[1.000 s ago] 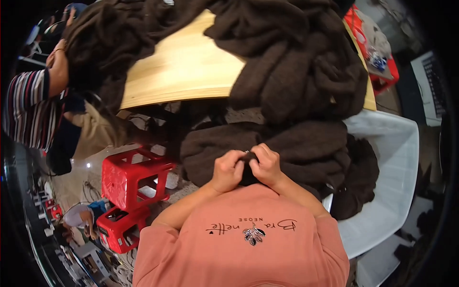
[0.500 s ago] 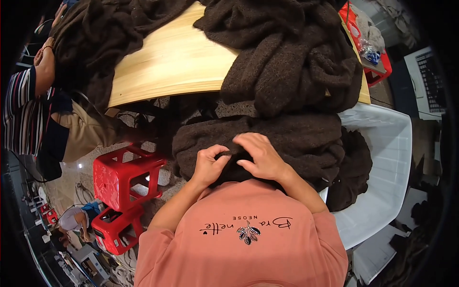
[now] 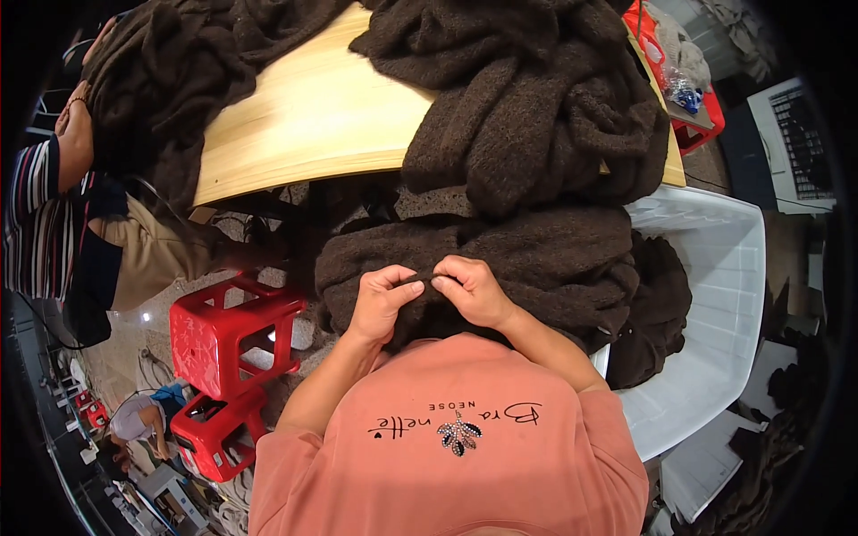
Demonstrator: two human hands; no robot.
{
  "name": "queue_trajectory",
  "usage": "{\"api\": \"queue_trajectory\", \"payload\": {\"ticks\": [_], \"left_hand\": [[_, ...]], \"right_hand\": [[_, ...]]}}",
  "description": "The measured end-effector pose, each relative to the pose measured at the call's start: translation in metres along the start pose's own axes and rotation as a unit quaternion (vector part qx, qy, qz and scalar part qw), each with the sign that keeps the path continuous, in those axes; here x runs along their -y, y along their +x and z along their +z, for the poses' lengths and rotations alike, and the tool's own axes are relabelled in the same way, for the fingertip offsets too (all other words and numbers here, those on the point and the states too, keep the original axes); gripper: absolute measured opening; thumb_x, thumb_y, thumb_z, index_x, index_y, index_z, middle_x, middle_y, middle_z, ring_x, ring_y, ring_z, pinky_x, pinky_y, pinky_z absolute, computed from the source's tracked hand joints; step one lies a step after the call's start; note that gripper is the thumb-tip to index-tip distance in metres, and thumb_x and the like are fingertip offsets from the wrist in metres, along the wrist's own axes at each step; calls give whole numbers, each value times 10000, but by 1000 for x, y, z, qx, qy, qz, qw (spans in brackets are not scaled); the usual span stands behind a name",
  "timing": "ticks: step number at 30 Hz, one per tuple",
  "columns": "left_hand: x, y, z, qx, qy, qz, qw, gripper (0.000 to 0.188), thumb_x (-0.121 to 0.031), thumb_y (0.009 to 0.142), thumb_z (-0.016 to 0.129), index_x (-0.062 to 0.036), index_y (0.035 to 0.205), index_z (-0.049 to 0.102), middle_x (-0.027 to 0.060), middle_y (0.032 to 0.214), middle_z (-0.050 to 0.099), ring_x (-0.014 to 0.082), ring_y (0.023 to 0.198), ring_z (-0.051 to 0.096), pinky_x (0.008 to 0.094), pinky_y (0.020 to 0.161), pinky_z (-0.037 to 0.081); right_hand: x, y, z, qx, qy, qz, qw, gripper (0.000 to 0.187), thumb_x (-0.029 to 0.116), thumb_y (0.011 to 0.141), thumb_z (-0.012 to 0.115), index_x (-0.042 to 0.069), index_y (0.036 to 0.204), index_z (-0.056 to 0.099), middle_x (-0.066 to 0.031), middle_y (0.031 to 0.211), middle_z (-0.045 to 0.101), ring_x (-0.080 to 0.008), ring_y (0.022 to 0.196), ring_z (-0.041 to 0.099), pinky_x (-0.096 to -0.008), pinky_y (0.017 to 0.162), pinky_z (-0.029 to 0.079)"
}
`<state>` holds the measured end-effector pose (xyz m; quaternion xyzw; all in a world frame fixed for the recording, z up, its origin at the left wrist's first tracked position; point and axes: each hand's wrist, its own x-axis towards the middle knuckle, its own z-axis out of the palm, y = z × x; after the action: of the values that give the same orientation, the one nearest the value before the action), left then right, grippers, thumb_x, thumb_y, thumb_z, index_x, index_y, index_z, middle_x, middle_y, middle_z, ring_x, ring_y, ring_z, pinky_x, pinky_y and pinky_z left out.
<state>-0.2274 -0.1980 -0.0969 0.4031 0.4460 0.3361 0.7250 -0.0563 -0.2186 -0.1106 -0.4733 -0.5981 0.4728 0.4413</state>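
Observation:
A bundle of dark brown knitted fabric [image 3: 536, 259] lies across my lap, in front of my pink shirt. My left hand [image 3: 386, 302] pinches the fabric's near edge between thumb and fingers. Close beside it, my right hand [image 3: 472, 288] pinches the same edge, its fingers curled and the thumb pressed on top. A short stretch of cloth shows between the two sets of fingertips. Whether anything small is also held there cannot be made out.
Ahead stands a wooden table [image 3: 304, 116] with a brown knit pile [image 3: 545, 107]. A white plastic bin [image 3: 715, 295] with brown fabric is at my right. Red stools [image 3: 210, 344] stand at left. A person in a striped top [image 3: 40, 214] handles brown knitwear at far left.
My right hand has come down and closed on the fabric edge; before, its fingers were spread above it. My left hand keeps its pinch. The view has shifted slightly.

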Motion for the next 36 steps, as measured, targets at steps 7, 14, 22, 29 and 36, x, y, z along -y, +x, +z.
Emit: {"api": "queue_trajectory", "payload": {"ticks": [7, 14, 22, 29, 36], "left_hand": [[7, -4, 7, -16, 28, -42, 999, 35, 17, 728, 622, -9, 750, 617, -17, 668, 578, 28, 582, 480, 170, 525, 376], [6, 0, 6, 17, 72, -69, 995, 12, -9, 737, 620, -16, 729, 617, -13, 655, 587, 36, 572, 495, 176, 528, 388], [-5, 5, -11, -30, -32, -24, 999, 16, -14, 774, 612, -10, 779, 626, -1, 732, 608, 51, 652, 528, 196, 618, 425], [-14, 6, -12, 17, -35, 55, 998, 93, 7, 780, 560, 14, 859, 608, 28, 814, 615, 80, 735, 558, 212, 703, 440], [-30, -3, 17, 96, 37, -26, 994, 73, 24, 744, 598, 1, 813, 601, 0, 748, 596, 42, 655, 513, 189, 590, 410]], "right_hand": [[-3, -6, 1, 35, 3, -6, 999, 66, 44, 758, 585, -11, 774, 553, -114, 677, 539, -225, 606, 535, -316, 549, 423], [-4, -8, 4, -32, -95, -70, 992, 94, 73, 736, 608, 15, 769, 542, -113, 709, 536, -287, 674, 531, -363, 612, 437], [0, -39, -44, 67, -298, 67, 950, 279, 214, 678, 693, 30, 864, 594, -134, 824, 581, -326, 768, 565, -383, 675, 445], [8, -47, -55, -91, -218, 24, 971, 248, -83, 698, 555, -2, 928, 599, -148, 821, 615, -283, 725, 593, -323, 638, 472], [52, -30, -36, -42, -284, -345, 894, 197, 20, 635, 583, -11, 830, 592, -93, 794, 615, -168, 563, 534, -273, 484, 399]]}}
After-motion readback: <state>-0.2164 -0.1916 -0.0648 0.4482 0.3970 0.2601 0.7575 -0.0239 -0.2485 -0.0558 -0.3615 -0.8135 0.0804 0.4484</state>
